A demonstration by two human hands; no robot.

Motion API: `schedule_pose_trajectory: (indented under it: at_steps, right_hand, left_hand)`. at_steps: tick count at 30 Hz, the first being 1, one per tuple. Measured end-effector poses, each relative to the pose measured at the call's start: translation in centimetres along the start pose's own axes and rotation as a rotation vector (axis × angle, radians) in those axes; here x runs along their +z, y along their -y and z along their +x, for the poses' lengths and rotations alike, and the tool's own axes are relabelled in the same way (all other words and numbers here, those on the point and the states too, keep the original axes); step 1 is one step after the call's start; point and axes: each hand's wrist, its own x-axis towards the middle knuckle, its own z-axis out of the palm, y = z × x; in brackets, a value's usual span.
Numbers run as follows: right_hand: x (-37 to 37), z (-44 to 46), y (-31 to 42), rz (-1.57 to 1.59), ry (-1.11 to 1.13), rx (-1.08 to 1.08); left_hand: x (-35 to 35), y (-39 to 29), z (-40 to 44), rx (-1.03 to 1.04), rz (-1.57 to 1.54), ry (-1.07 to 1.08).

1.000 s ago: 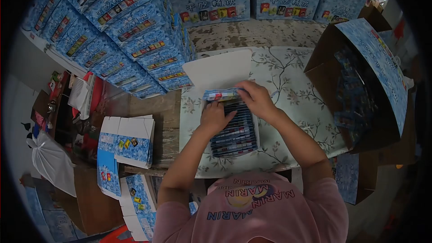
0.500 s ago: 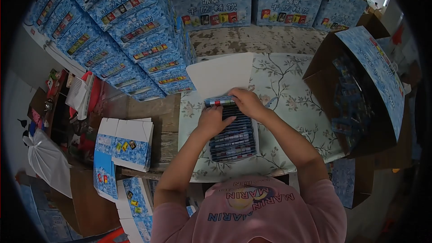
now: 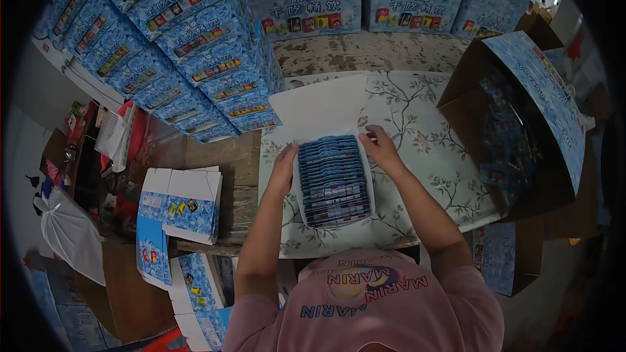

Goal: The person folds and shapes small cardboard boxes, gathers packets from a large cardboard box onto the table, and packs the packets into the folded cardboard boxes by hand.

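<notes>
A small white box (image 3: 373, 206) stands on the flowered cloth with its white lid (image 3: 321, 101) raised at the far side. Rows of thin blue packets (image 3: 331, 173) fill it, standing on edge. Against the box's left wall lies my left hand (image 3: 284, 166), its fingers stretched along the side and holding nothing. My right hand (image 3: 383, 150) is at the upper right corner, thumb close to the rim and fingers apart, also holding nothing.
Blue printed boxes (image 3: 215, 45) are piled high at the back left. A large open carton (image 3: 466, 78) with loose packets (image 3: 505, 124) lies on the right. Flattened box blanks (image 3: 189, 205) rest at the left table edge. Big cartons (image 3: 417, 6) line the back.
Both hands have come off the packets at the far end and moved apart to the box's two sides. The far packets now stand in line with the rest, uncovered.
</notes>
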Motion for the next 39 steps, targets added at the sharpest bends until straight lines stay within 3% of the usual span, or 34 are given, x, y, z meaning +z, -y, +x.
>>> schedule_pose_trajectory:
  at_steps: [2, 3, 5, 7, 10, 13, 15, 19, 21, 23, 25, 28, 31, 33, 35, 36, 37, 39]
  right_hand:
    - [-0.2, 0.2, 1.6, 0.485, 0.323, 0.446]
    - [0.3, 0.2, 1.4, 0.575, 0.396, 0.496]
    - [5.7, 0.8, -5.0, 0.27, 0.239, 0.253]
    - [3.9, 1.1, -1.8, 0.277, 0.338, 0.224]
    - [3.3, -0.3, -1.2, 0.19, 0.293, 0.19]
    - [0.6, -7.1, 2.0, 0.398, 0.363, 0.139]
    - [-0.1, -10.7, 1.6, 0.517, 0.454, 0.212]
    - [-0.4, -10.9, 1.3, 0.516, 0.47, 0.259]
    - [1.8, -7.7, -1.0, 0.483, 0.323, 0.219]
    - [2.9, -3.1, -1.1, 0.538, 0.212, 0.215]
    - [2.8, 0.6, -1.0, 0.921, 0.34, 0.172]
    - [3.7, 3.5, -3.3, 0.903, 0.332, 0.273]
    - [1.6, 1.8, -1.6, 0.795, 0.325, 0.297]
    - [-0.6, 0.1, -1.3, 0.281, 0.348, -0.379]
    - [-2.8, -2.6, 0.0, 0.135, 0.486, -0.428]
    - [-3.7, -4.8, 1.4, -0.035, 0.519, -0.503]
    - [-4.5, -6.8, 2.8, -0.205, 0.552, -0.581]
    - [-5.1, -9.5, 3.7, -0.267, 0.681, -0.526]
  left_hand:
    - [0.2, -1.9, 0.1, -0.159, -0.338, 0.368]
    - [0.7, -2.0, 0.3, -0.128, -0.229, 0.338]
    - [1.7, -1.2, 1.4, -0.003, 0.164, 0.286]
    - [3.1, -3.6, -1.0, 0.087, 0.292, 0.13]
    - [2.4, -2.9, -1.9, 0.18, 0.356, 0.159]
    - [1.5, 0.7, -6.4, 0.334, 0.327, 0.139]
    - [0.9, 2.0, -9.8, 0.225, 0.385, 0.164]
    - [0.7, 4.3, -10.2, 0.243, 0.415, 0.121]
    - [0.9, 5.2, -7.7, 0.202, 0.209, 0.201]
    - [1.6, 2.5, -5.6, 0.136, 0.052, 0.122]
    - [1.6, 2.4, -2.3, 0.186, -0.091, 0.123]
    - [1.3, 0.6, -0.1, 0.289, -0.265, 0.241]
    - [0.3, 0.8, 0.8, 0.519, -0.239, 0.291]
    - [-1.3, 0.6, -0.3, 0.516, -0.11, 0.275]
    - [-2.6, 0.4, -2.5, 0.695, 0.338, 0.367]
    - [-3.2, -0.8, -4.9, 0.688, 0.53, 0.447]
    - [-2.9, -2.4, -8.0, 0.66, 0.527, 0.452]
    - [-2.0, -4.2, -13.4, 0.702, 1.001, 0.532]
